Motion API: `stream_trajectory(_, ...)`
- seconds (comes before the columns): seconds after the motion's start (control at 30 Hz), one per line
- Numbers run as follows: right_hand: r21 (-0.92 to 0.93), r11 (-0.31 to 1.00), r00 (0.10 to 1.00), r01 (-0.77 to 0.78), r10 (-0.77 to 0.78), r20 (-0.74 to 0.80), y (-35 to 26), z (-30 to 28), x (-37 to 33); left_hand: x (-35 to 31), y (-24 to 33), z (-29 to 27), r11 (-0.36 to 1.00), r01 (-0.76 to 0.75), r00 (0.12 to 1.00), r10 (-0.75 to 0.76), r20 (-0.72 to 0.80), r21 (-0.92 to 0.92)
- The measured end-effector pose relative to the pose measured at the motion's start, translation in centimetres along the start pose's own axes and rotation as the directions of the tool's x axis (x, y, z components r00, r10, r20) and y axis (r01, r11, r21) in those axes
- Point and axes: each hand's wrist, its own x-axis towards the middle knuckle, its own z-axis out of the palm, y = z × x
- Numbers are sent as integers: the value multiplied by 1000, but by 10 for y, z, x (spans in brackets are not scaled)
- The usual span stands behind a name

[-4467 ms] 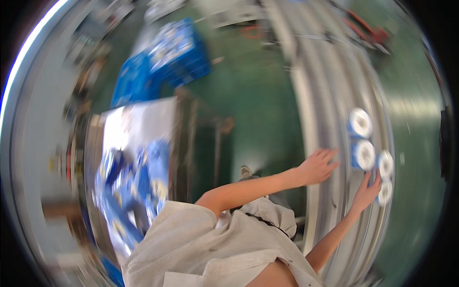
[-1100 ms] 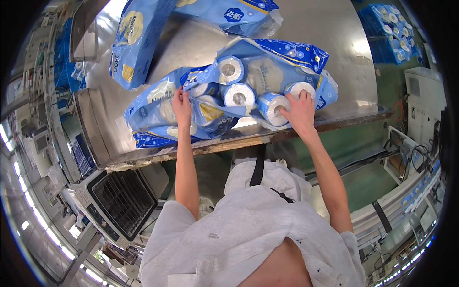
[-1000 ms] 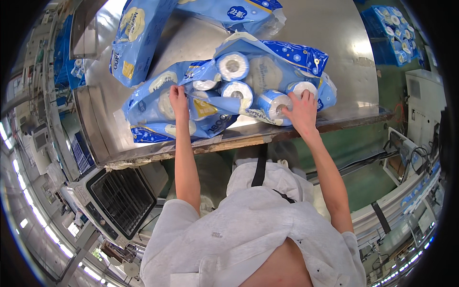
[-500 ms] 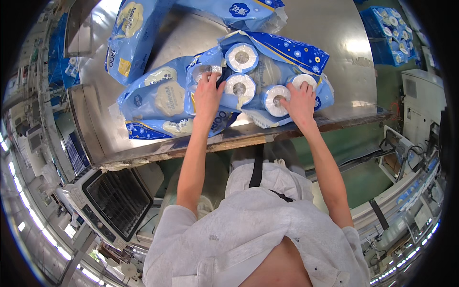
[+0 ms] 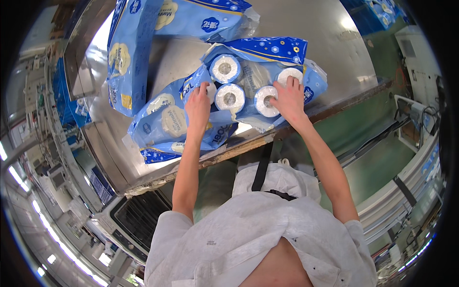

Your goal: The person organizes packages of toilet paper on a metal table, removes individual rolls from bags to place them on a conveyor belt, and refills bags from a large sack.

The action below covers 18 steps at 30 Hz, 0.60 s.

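An opened blue plastic bag (image 5: 251, 79) lies on the metal table, with several wrapped toilet paper rolls standing on end in and against it. Two of them, an upper roll (image 5: 234, 70) and a lower roll (image 5: 237, 98), stand between my hands. My left hand (image 5: 198, 107) has its fingers curled over a roll (image 5: 210, 91) at the mouth of a second blue bag (image 5: 174, 122). That roll is partly hidden by the fingers. My right hand (image 5: 290, 101) grips a pair: its fingers lie on the farther roll (image 5: 289, 74), its thumb on the nearer roll (image 5: 264, 109).
More blue packages, one upright (image 5: 126, 71) and one lying across (image 5: 191, 21), sit at the far left. The metal tabletop (image 5: 330, 43) ends in a worn front edge (image 5: 248, 147) close to my body. A dark-fronted machine (image 5: 138, 217) stands below left; a blue crate (image 5: 377, 14) is far right.
The table and bags sit further left and turned a little in the view. My left fingers have slid down beside their roll; my right hand keeps its place on the two rolls.
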Motion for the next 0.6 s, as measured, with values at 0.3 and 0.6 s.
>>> stream_trajectory(0.3,35,999,998,-42,43,-50,-2,2,-2,-7,19,-4,979,17,998,-30,63,204)
stream_trajectory(0.6,37,996,992,-79,82,-93,-8,6,-1,3,32,13,969,60,986,-95,135,240)
